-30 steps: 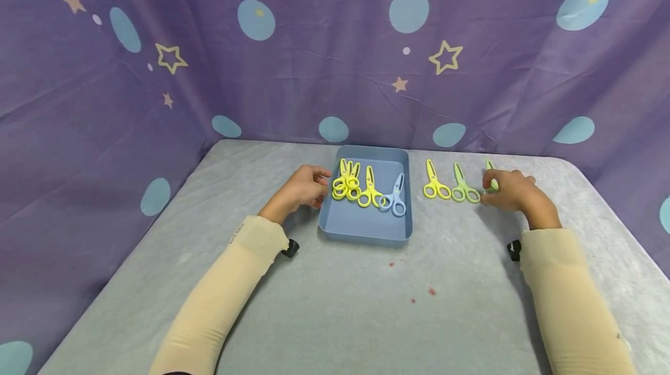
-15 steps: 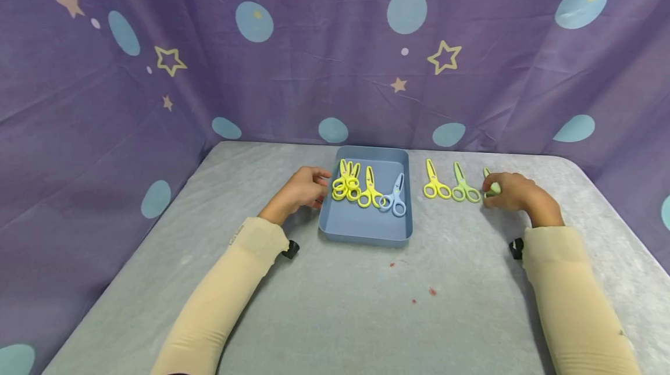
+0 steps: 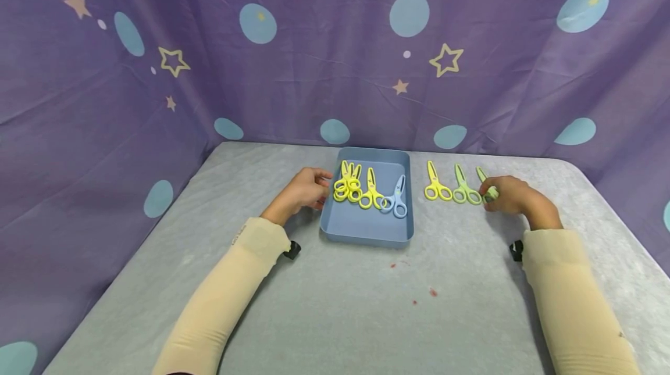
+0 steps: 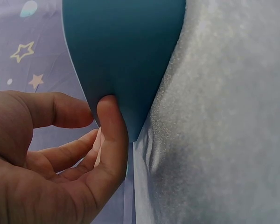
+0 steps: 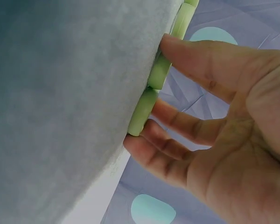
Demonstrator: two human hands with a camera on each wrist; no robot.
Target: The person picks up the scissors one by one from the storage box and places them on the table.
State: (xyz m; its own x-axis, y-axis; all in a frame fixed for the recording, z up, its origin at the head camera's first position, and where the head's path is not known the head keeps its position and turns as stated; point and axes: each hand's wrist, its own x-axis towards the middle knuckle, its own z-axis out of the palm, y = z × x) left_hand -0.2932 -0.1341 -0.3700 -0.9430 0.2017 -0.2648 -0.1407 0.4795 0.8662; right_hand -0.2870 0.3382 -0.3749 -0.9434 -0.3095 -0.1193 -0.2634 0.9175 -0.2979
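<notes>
My left hand [image 3: 307,189] rests beside the blue tray [image 3: 366,232], its fingertips touching the outer left wall [image 4: 126,51] and rim. Inside the tray are two overlapping yellow scissors [image 3: 345,180], another yellow pair [image 3: 371,193] and a light blue pair [image 3: 398,192]. On the table at right, my right hand [image 3: 509,195] holds green scissors [image 3: 480,173] by the handles, thumb on one side and fingers on the other; the blades point away to the left. In the right wrist view, these green handles [image 5: 142,114] lie flat on the cloth, between thumb and fingers.
Between the tray and my right hand lie yellow scissors [image 3: 432,177] and green scissors [image 3: 461,180], side by side with tips away. A grey cloth covers the table [image 3: 314,305], with small red marks in front of the tray. Purple patterned curtain [image 3: 314,72] surrounds the back and sides.
The green scissors in my right hand have shifted left and turned, so their blades now lean left, closer to the neighbouring green pair. The left hand and tray stay put.
</notes>
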